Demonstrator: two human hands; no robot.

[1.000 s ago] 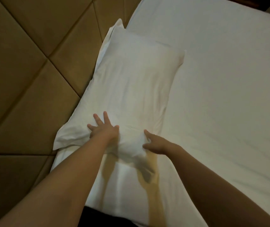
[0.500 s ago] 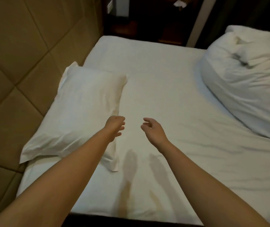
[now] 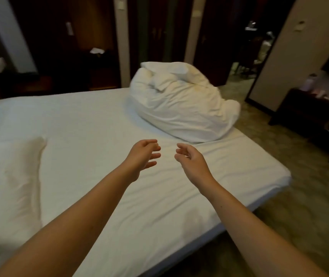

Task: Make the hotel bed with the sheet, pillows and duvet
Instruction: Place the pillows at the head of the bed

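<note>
A white sheet (image 3: 91, 120) covers the mattress smoothly. One white pillow (image 3: 7, 176) lies flat at the left, at the head end. A white duvet (image 3: 181, 104) sits bunched in a heap at the far right corner of the bed. My left hand (image 3: 142, 156) and my right hand (image 3: 191, 160) are stretched out above the middle of the sheet, a short gap between them. Both have loosely spread, relaxed fingers and hold nothing. The duvet heap lies beyond my hands, apart from them.
Patterned carpet (image 3: 299, 196) runs along the right side and foot of the bed. A dark low cabinet (image 3: 307, 110) with small items stands at the right. Dark wardrobe doors (image 3: 75, 47) and a doorway (image 3: 251, 56) lie behind the bed.
My hands have left the pillow and lifted over the sheet. My view has swung right and up from the headboard and pillow to the duvet heap and the room.
</note>
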